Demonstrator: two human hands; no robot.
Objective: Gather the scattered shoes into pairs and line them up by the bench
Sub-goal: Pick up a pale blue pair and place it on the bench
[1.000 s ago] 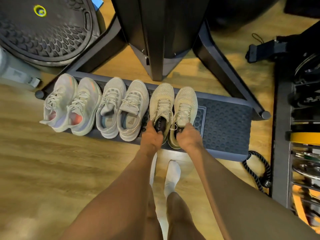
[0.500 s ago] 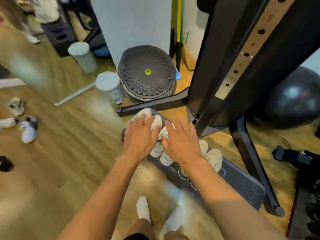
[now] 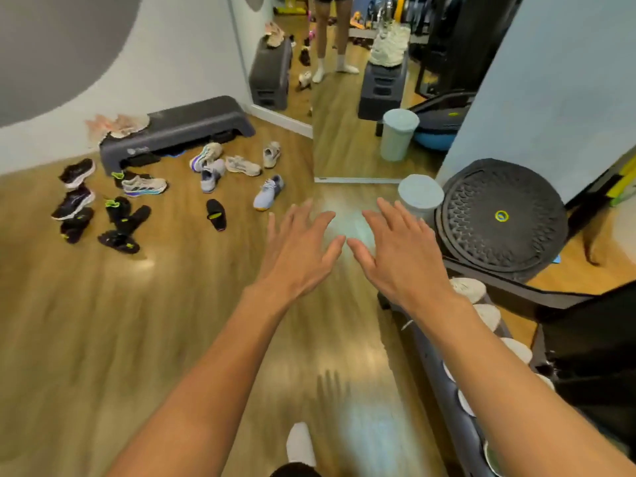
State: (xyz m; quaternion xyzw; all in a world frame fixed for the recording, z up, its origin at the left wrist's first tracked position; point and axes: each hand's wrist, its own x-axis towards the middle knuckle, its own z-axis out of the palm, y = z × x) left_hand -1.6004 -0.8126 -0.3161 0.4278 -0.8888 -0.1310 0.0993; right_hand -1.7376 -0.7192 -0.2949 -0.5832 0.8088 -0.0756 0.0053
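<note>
My left hand (image 3: 296, 249) and my right hand (image 3: 399, 253) hover side by side over the wood floor, fingers spread, holding nothing. Several scattered shoes lie on the floor at the far left: a light blue sneaker (image 3: 268, 192), a grey sneaker (image 3: 211, 173), a beige sneaker (image 3: 242, 165), a white and teal sneaker (image 3: 144, 185), black sneakers (image 3: 74, 201) and black sandals (image 3: 216, 214). A row of pale shoes (image 3: 487, 316) stands lined up on a dark mat (image 3: 430, 352) under my right forearm, partly hidden.
A dark step platform (image 3: 179, 127) stands against the far wall with pinkish shoes (image 3: 117, 125) on its left end. A mirror (image 3: 347, 98) leans ahead. A black balance dome (image 3: 500, 215), a pale foam roller (image 3: 420, 196) and black machine frame (image 3: 585, 339) crowd the right.
My hands let go of the beige pair on the mat and lifted away. My view swung up and left, from the lined-up shoes to the scattered ones across the floor.
</note>
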